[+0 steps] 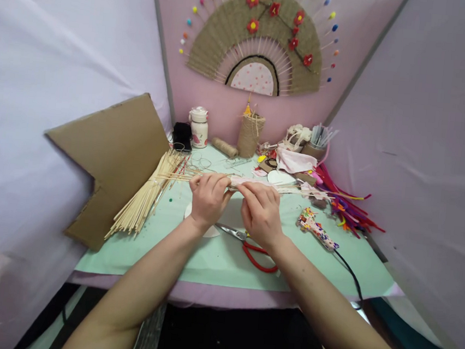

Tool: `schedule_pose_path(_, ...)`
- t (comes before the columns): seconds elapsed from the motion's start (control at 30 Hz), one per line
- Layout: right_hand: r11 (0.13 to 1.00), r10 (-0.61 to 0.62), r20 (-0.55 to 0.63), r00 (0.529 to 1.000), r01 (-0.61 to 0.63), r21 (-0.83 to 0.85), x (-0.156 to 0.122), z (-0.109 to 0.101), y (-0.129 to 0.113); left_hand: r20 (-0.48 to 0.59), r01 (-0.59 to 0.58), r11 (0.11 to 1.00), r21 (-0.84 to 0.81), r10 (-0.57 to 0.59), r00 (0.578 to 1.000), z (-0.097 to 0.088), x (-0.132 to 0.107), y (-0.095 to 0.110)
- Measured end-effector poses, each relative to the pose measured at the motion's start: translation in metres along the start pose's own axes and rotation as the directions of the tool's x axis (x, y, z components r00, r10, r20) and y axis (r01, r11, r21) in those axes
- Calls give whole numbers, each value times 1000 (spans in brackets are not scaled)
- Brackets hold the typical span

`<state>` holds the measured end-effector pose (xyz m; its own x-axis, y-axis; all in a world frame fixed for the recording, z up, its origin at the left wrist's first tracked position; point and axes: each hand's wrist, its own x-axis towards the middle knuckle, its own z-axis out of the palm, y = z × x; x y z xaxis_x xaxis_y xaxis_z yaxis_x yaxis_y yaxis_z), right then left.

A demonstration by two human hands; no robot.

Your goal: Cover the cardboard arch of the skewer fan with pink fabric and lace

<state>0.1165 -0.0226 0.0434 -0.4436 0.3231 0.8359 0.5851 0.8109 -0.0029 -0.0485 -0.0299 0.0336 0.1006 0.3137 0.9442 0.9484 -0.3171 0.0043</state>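
My left hand [210, 194] and my right hand [260, 210] are close together above the middle of the table. Both have their fingers pinched on thin pale sticks [178, 177], which stick out to either side. Something pale pink lies along the sticks between and behind the hands; what it is I cannot make out. Below the hands lie scissors with red handles [259, 258], blades pointing left. A white round piece [212, 232] shows partly under my left wrist. The fingertips hide the exact spot being gripped.
A sheaf of pale sticks [142, 198] leans by a cut cardboard sheet [111, 157] at left. A patterned glue gun [318, 230] with a black cord lies right, near colourful pipe cleaners [350, 210]. Behind stand a twine spool [250, 135] and a white bottle [198, 127]. A decorated fan [215, 46] hangs above.
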Motion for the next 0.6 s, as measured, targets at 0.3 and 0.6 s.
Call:
schedule_pose_path(0.3, 997, 72, -51, 996, -72, 0, 5, -11, 6, 18, 13, 1000, -12, -13, 1000, 0, -1, 0)
schedule_pose_path(0.6, 998, 2, -102, 995, -7, -56, -15, -3, 20, -45, -34, 999, 40, 36, 998, 1, 0, 0)
